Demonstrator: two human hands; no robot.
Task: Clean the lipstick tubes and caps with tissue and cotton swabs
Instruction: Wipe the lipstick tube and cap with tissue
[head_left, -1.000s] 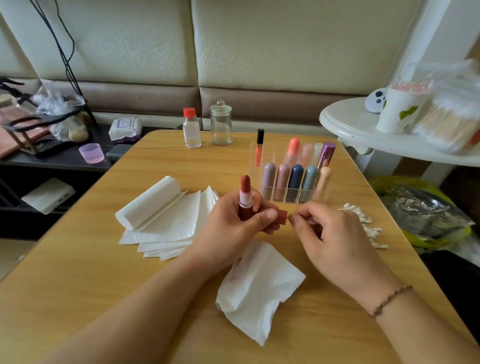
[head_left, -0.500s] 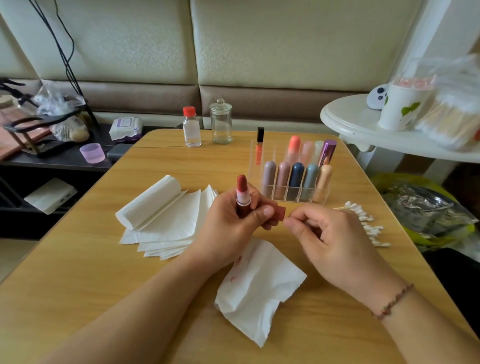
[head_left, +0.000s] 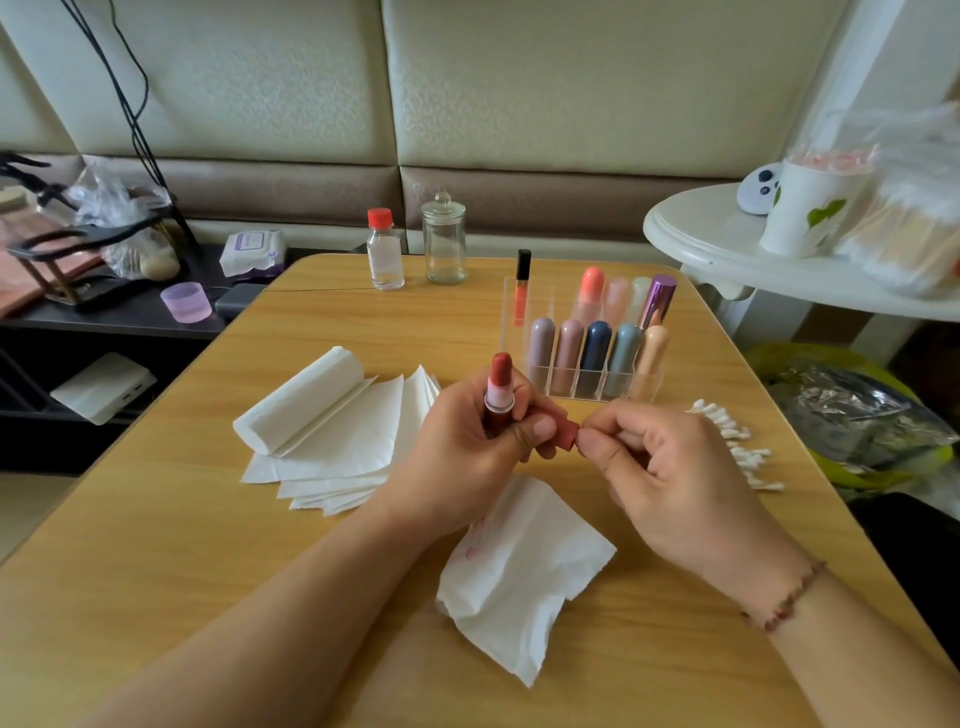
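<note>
On table, head view:
left hand: grips open lipstick tube upright, bullet up; lower fingers and thumb also hold the reddish-brown cap on its side
right hand: fingers curled, tips pinched right at the cap's open end; what they pinch is hidden, probably a cotton swab, cannot tell
step: judged as cleaning inside the cap with a swab; tube likely already wiped
next move: needs a fine twist in the cap mouth, left hand keeping the cap steady and the bullet clear of the fingers
position: tube and cap sit between both hands, above the used tissue, which has red smears
supplies: cotton swabs just beside the right hand; clean tissue stack left of the left hand
remaining: lipstick organizer behind the hands holds many capped tubes, so the task looks early
</note>
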